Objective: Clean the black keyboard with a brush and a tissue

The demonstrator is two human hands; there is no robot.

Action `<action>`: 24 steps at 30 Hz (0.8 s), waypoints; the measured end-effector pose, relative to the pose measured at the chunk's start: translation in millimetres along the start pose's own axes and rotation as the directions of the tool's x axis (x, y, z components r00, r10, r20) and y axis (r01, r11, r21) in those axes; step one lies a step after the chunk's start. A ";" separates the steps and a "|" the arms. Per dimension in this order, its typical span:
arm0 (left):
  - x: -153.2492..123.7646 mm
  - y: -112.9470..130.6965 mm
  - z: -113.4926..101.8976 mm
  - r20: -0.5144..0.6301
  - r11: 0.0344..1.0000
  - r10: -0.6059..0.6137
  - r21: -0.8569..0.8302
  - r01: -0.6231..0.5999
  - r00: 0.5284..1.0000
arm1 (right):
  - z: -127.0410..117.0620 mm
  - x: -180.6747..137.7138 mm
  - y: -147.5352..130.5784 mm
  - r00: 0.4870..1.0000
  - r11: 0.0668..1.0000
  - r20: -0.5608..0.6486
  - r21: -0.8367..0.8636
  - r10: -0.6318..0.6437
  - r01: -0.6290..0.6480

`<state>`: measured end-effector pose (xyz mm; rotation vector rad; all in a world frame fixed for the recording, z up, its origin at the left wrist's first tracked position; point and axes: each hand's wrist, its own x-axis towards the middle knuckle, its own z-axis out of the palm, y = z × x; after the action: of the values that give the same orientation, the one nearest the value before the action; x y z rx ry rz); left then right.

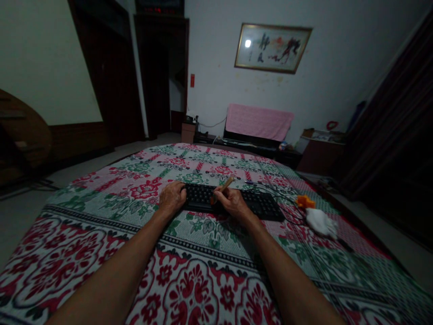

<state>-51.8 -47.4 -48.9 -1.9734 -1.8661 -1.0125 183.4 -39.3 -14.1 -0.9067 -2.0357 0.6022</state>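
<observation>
A black keyboard [199, 197] lies on the patterned bedspread in front of me. At its left end, my left hand [172, 197] holds the edge, with the thumb against the keys' side. My right hand [232, 201] is closed around the pale handle of a small brush [229, 182], over the middle of the keyboard. The brush's darker head points down and left at the keys; whether it touches them is hard to tell in the dim light. My right hand covers some keys.
Right of the keyboard lie a black cable [290, 204], an orange object [305, 201], a crumpled white cloth [321, 222] and a small dark object [345, 244]. A pen-like object [251, 183] rests behind it. The floral bedspread [196, 289] spreads all around. Beyond stands a pink-covered screen [259, 121].
</observation>
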 end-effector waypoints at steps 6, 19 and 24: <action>-0.1 -2.8 2.7 0.001 1.000 0.006 -0.002 -0.006 1.000 | -2.6 0.7 1.7 0.998 1.000 -0.055 0.022 0.011 -0.009; -1.0 -5.1 5.2 0.001 0.998 -0.053 -0.031 0.053 0.999 | -3.3 0.3 3.9 0.996 0.996 -0.049 0.046 0.077 -0.074; -1.0 -5.0 4.8 0.011 0.998 -0.057 -0.038 0.058 0.998 | 0.0 0.2 9.4 0.998 0.999 -0.056 0.044 0.030 -0.028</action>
<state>-55.0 -44.5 -54.4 -1.9601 -1.9331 -1.0641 186.9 -33.3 -20.4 -0.9191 -1.9549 0.6270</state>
